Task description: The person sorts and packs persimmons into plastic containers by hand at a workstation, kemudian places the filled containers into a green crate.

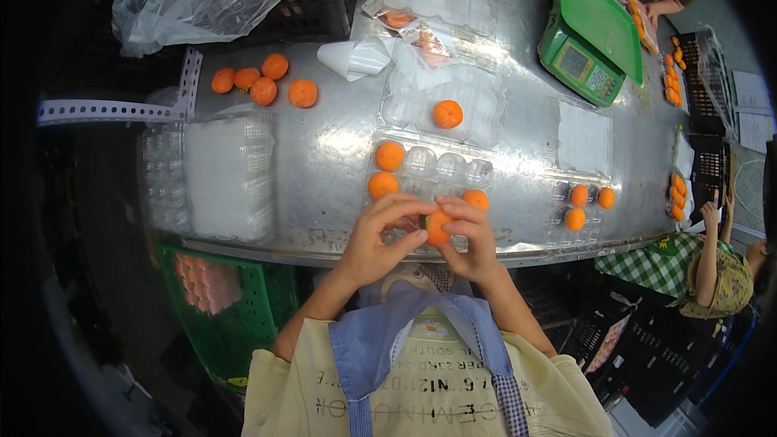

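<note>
An orange persimmon point(438, 229) is held between my two hands above the table's front edge, its green calyx turned to the left. My right hand point(476, 235) grips its right side with thumb and fingers. My left hand point(383, 235) has its thumb and fingertips at the calyx side. Just beyond my hands is a clear plastic clamshell tray point(419, 185) with round hollows. Two persimmons point(389, 156) sit in its left column, and another persimmon point(475, 199) lies at its right; my hands hide its near part. One persimmon point(447, 114) rests on the tray's padded lid point(407, 103).
Several loose persimmons point(263, 91) lie at the back left, beyond stacked clamshells point(227, 176). A green scale point(589, 42) stands back right. Another tray point(561, 218) with persimmons is at right, near a co-worker's checked apron point(649, 264). Below left is a green crate point(224, 328).
</note>
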`<state>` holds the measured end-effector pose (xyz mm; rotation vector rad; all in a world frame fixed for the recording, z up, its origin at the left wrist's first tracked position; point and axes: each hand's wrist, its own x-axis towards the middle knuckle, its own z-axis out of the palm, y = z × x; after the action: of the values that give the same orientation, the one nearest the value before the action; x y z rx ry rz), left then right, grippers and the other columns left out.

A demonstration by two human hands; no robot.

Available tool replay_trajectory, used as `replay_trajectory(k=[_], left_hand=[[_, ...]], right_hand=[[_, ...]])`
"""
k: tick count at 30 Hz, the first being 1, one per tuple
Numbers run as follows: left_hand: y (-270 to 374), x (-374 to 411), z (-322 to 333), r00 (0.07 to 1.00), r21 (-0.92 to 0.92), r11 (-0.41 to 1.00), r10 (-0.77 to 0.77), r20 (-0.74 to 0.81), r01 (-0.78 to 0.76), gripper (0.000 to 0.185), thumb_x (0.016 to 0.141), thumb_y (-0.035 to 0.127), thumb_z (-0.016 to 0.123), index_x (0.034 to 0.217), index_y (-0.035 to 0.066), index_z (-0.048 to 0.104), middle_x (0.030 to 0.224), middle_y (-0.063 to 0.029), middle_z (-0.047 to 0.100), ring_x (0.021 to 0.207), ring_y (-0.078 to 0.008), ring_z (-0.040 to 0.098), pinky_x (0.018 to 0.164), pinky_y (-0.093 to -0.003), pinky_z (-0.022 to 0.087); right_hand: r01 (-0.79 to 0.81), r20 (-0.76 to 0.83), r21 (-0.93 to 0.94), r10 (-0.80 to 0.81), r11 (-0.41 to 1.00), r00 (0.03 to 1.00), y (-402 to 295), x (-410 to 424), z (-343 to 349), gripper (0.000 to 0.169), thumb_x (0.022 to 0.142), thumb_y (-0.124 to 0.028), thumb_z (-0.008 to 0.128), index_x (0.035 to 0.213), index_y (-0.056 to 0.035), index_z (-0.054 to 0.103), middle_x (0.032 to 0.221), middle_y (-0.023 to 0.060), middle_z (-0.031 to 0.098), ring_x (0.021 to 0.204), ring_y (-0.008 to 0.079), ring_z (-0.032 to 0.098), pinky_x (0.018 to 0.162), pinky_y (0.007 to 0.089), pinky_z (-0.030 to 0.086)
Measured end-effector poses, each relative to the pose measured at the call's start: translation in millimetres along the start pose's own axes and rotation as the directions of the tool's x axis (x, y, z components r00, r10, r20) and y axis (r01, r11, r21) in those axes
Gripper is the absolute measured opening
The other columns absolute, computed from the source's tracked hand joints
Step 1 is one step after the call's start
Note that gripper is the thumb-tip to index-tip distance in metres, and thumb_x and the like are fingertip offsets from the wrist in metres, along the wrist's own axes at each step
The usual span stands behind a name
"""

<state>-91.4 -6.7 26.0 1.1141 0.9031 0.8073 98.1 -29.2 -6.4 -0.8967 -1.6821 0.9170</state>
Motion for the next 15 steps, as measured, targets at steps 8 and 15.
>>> replay_trajectory(k=[8,15], left_hand=[[0.7,-1.9,1.7,0.997,-0.019,0.996,0.082,0.007,-0.082,0.022,0.082,0.000,0.064,0.103,0.001,0.060,0.117,-0.0093,0.052,0.099,-0.0138,0.057,0.080,-0.0254,0.050],[-14.7,-6.3,-0.6,0.975,-0.142,0.985,-0.126,-0.183,0.100,0.023,0.086,0.003,0.061,0.108,0.003,0.055,0.105,-0.0049,0.059,0.087,-0.0091,0.058,0.075,-0.0228,0.049]], right_hand=[[0.163,-0.002,-0.123,-0.165,0.979,0.986,1.5,-2.7,-0.3,0.044,0.066,0.013,0.065,0.102,-0.0072,0.051,0.115,0.0128,0.051,0.113,0.0381,0.053,0.091,0.0448,0.048],[-0.267,-0.211,-0.133,0.236,0.955,0.949,5.9,-12.9,-12.8,0.049,0.068,0.002,0.074,0.110,-0.0047,0.050,0.113,0.0131,0.052,0.102,0.0276,0.057,0.080,0.0329,0.052]])
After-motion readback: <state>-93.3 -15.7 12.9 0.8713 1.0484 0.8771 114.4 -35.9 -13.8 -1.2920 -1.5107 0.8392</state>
